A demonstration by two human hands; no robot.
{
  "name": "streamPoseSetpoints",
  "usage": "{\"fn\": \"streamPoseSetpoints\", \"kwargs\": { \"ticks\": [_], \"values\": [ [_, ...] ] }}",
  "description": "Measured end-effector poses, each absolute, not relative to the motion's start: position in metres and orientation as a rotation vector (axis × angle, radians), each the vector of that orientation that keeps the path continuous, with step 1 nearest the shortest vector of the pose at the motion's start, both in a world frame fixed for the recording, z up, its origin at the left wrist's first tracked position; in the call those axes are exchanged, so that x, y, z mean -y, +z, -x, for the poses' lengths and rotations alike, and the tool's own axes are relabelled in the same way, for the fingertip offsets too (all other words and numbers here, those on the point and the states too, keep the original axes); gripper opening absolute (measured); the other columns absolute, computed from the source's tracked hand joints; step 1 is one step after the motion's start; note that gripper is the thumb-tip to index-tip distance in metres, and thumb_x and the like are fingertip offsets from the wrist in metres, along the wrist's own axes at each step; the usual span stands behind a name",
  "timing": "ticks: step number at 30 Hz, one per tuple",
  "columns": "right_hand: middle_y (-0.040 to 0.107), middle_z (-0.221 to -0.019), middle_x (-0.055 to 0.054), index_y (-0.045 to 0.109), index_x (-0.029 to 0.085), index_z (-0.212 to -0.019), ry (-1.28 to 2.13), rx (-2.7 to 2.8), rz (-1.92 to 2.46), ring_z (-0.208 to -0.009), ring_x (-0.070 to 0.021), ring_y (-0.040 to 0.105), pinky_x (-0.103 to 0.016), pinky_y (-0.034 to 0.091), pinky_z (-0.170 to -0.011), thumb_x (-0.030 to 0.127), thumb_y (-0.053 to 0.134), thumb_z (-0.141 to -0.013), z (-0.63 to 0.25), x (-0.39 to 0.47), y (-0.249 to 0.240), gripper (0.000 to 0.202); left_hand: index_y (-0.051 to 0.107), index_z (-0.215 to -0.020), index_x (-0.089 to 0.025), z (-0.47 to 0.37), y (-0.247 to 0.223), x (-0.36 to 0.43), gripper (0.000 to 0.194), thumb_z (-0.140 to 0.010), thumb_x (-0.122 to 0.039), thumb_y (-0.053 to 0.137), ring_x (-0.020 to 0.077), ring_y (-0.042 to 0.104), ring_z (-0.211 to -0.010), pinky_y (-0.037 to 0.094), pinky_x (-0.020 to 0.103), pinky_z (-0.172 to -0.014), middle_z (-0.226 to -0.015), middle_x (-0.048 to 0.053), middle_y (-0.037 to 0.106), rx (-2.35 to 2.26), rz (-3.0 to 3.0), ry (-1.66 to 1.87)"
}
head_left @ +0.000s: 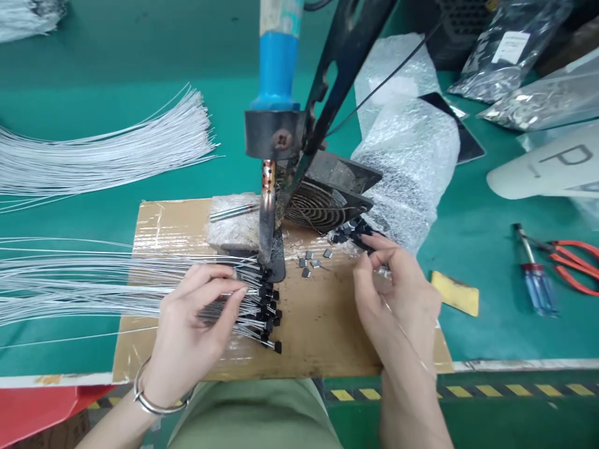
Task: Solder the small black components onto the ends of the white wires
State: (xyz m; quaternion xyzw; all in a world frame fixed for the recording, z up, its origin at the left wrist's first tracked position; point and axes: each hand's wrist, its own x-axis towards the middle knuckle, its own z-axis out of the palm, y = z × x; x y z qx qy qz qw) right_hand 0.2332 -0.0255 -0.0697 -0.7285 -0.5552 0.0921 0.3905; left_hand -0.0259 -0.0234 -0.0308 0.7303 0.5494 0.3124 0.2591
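Note:
My left hand (201,318) lies over a bundle of thin white wires (93,287), thumb and forefinger closed on a wire close to its tip. Small black end pieces (269,312) cap the wires in a cluster just right of those fingers. Above them, the metal tip of a blue-handled soldering iron (266,231) points down, clamped in a black stand (327,81). My right hand (397,287) reaches to a pile of small black parts (349,231), fingertips drawn together; what they hold is hidden. Several loose small grey-black pieces (314,264) lie between the hands.
Cardboard (318,337) covers the work area. Behind stand a black fan (322,202) and bubble wrap (412,156). Rightward lie a yellow sponge (455,293), a screwdriver (536,280) and orange-handled pliers (578,262). Another white wire bundle (116,149) rests at back left.

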Motion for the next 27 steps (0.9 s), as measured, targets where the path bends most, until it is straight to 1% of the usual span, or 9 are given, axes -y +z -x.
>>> {"fn": "streamPoseSetpoints", "kwargs": {
  "ticks": [2,4,8,10,12,15,19,23,27],
  "values": [
    [0.082,-0.12,-0.015,0.051,0.025,-0.079,0.216,1.476,1.809,-0.127,-0.0347,0.073,-0.048,0.058,-0.097,0.027,0.058,-0.097,-0.239,0.025,-0.074,0.02,0.08,-0.101,-0.023,0.028,-0.031,0.029,0.019,-0.096,-0.009,0.068,0.0152,0.069,-0.099,0.053,0.029,-0.091,-0.101,0.003,0.076,-1.467,-2.002,0.878],
    [0.084,-0.111,-0.012,0.053,0.025,-0.078,0.225,1.481,1.761,-0.117,-0.0312,0.078,-0.045,0.057,-0.099,0.026,0.059,-0.097,-0.237,0.029,-0.075,0.021,0.079,-0.101,-0.023,0.031,-0.028,0.034,0.019,-0.096,-0.008,0.069,0.0146,0.069,-0.097,0.053,0.028,-0.09,-0.101,0.003,0.076,-1.469,-2.003,0.904],
    [0.085,-0.097,-0.008,0.059,0.024,-0.076,0.282,1.307,1.741,-0.088,-0.0239,0.08,-0.036,0.057,-0.086,0.032,0.066,-0.096,-0.227,0.042,-0.075,0.022,0.078,-0.096,-0.023,0.053,-0.018,0.021,0.012,-0.097,-0.015,0.07,0.0159,0.072,-0.095,0.055,0.029,-0.089,-0.101,0.002,0.078,-1.598,-2.055,0.931],
    [0.084,-0.094,-0.009,0.062,0.023,-0.077,0.353,1.174,1.713,-0.086,-0.0237,0.079,-0.036,0.056,-0.087,0.036,0.07,-0.095,-0.225,0.047,-0.079,0.024,0.076,-0.098,-0.022,0.079,-0.015,-0.005,0.009,-0.1,-0.025,0.068,0.0197,0.073,-0.096,0.056,0.033,-0.091,-0.1,0.003,0.079,-1.774,-2.177,0.876],
    [0.083,-0.093,-0.009,0.064,0.023,-0.077,0.414,1.063,1.693,-0.088,-0.0243,0.078,-0.037,0.057,-0.09,0.041,0.074,-0.095,-0.226,0.05,-0.083,0.027,0.076,-0.105,-0.02,0.113,-0.016,-0.042,0.021,-0.102,-0.037,0.063,0.0251,0.073,-0.094,0.056,0.038,-0.089,-0.098,0.006,0.078,-2.006,-2.315,0.669],
    [0.082,-0.089,-0.009,0.065,0.022,-0.078,0.458,0.985,1.691,-0.087,-0.0254,0.078,-0.039,0.059,-0.09,0.051,0.077,-0.092,-0.228,0.048,-0.088,0.034,0.073,-0.108,-0.014,0.164,-0.025,-0.104,0.028,-0.096,-0.036,0.06,0.0347,0.069,-0.101,0.053,0.048,-0.094,-0.099,0.015,0.073,-2.096,-2.364,0.54],
    [0.082,-0.084,-0.009,0.066,0.022,-0.076,0.491,0.961,1.677,-0.08,-0.0252,0.079,-0.037,0.062,-0.083,0.061,0.08,-0.087,-0.228,0.041,-0.085,0.043,0.071,-0.1,-0.017,0.197,-0.04,-0.159,0.023,-0.091,-0.032,0.056,0.0384,0.063,-0.113,0.049,0.054,-0.103,-0.108,0.018,0.07,-1.979,-2.469,0.376],
    [0.082,-0.083,-0.01,0.067,0.021,-0.075,0.475,0.96,1.699,-0.078,-0.0254,0.08,-0.036,0.064,-0.081,0.067,0.081,-0.083,-0.226,0.038,-0.081,0.048,0.068,-0.09,-0.019,0.202,-0.039,-0.171,0.018,-0.088,-0.03,0.055,0.0377,0.065,-0.112,0.05,0.051,-0.102,-0.106,0.018,0.071,-1.861,-2.513,0.32],
    [0.082,-0.08,-0.01,0.068,0.022,-0.074,0.481,0.972,1.723,-0.075,-0.0248,0.079,-0.035,0.064,-0.078,0.07,0.08,-0.082,-0.227,0.039,-0.08,0.051,0.072,-0.091,-0.02,0.204,-0.023,-0.163,0.023,-0.091,-0.036,0.055,0.0322,0.073,-0.098,0.054,0.044,-0.093,-0.099,0.011,0.078,-1.865,-2.444,0.418]
  ]
}}
